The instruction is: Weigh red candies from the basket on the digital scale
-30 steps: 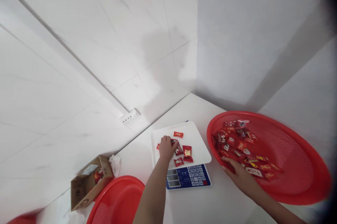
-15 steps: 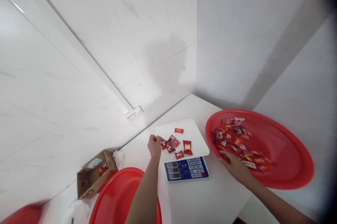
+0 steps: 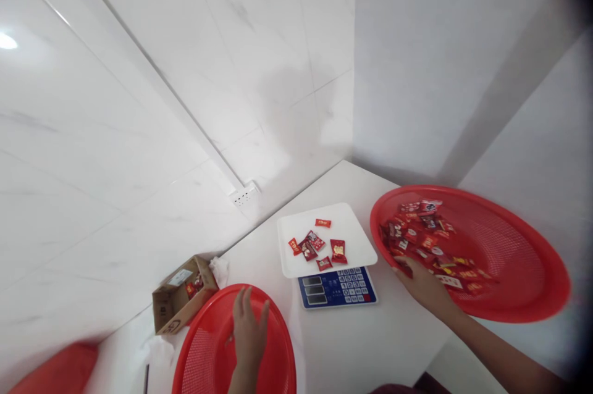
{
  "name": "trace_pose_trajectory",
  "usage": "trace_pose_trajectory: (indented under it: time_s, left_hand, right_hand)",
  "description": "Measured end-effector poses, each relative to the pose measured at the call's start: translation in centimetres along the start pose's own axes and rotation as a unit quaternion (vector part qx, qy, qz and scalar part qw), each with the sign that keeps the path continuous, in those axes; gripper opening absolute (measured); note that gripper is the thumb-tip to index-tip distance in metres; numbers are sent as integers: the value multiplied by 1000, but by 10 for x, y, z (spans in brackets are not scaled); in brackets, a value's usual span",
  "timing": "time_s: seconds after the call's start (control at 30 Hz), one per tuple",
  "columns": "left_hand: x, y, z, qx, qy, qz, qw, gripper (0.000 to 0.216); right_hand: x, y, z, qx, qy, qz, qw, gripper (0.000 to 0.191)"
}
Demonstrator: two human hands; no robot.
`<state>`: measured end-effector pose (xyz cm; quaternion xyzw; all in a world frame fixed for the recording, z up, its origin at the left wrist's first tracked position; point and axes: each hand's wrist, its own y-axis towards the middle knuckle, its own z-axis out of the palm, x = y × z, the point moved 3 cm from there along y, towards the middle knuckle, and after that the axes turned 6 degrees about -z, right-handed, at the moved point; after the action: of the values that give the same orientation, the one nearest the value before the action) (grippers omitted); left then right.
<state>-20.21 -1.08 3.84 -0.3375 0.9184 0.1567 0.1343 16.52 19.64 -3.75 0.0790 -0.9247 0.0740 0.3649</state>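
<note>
My left hand (image 3: 250,327) is over the left red plastic basket (image 3: 189,351), fingers spread and nothing visible in them. The visible inside of that basket shows no candy. My right hand (image 3: 424,286) grips the near-left rim of the tilted right red basket (image 3: 523,258), its thumb over the edge. Several wrapped candies (image 3: 428,239) in red and dark red lie heaped on that basket's left side. Between the hands, a digital scale (image 3: 338,288) bears a white tray (image 3: 290,267). On the tray lie several wrapped candies (image 3: 307,249).
A cardboard box (image 3: 183,314) with red-wrapped packets inside stands by the wall, left of the left basket. White crumpled material (image 3: 220,270) lies beside it. Another red object (image 3: 60,372) shows at the lower left. A socket strip (image 3: 245,194) is on the tiled wall.
My left hand has moved from the candies on the tray, down and left over the left basket, and its fingers have opened. My right hand stays on the right basket's rim. The view has shifted slightly.
</note>
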Motion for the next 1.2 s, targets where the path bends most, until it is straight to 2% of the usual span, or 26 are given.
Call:
trace_pose_trajectory:
  time_s: [0.1,0.23,0.37,0.5,0.6,0.73,0.83,0.93,1.03,1.13,1.2]
  left_hand:
    - [-53,11,41,74,-39,62,995,61]
    - [-117,42,94,159,-39,64,984,81]
    - [-157,62,133,216,12,57,975,88]
    - [-188,58,152,238,47,119,963,91]
    - [-204,53,155,224,57,157,960,84]
    - [-210,58,151,163,35,189,968,56]
    - [-208,68,150,163,4,188,969,36]
    - [-206,80,150,160,-21,164,973,23]
    - [-204,95,141,125,-59,119,983,15]
    - [-194,108,120,64,-100,58,991,15]
    - [-178,112,98,29,-122,23,992,18]
  right_hand:
    - [2,-1,-1,9,-14,7,1000,39]
    - [1,0,-1,14,-15,1,1000,40]
    - [-4,1,2,13,-8,14,1000,41]
    - [-6,0,3,5,-3,-5,1000,40]
    - [-7,0,3,15,-8,5,1000,41]
    - [-6,0,2,27,-4,11,1000,40]
    - [-5,0,1,30,1,16,999,39]
    - [-4,0,1,25,2,16,1000,38]
    - [-5,0,2,21,-2,8,1000,38]
    - [-7,0,3,14,-6,-7,1000,38]
    - [-8,0,4,11,-8,-16,1000,38]
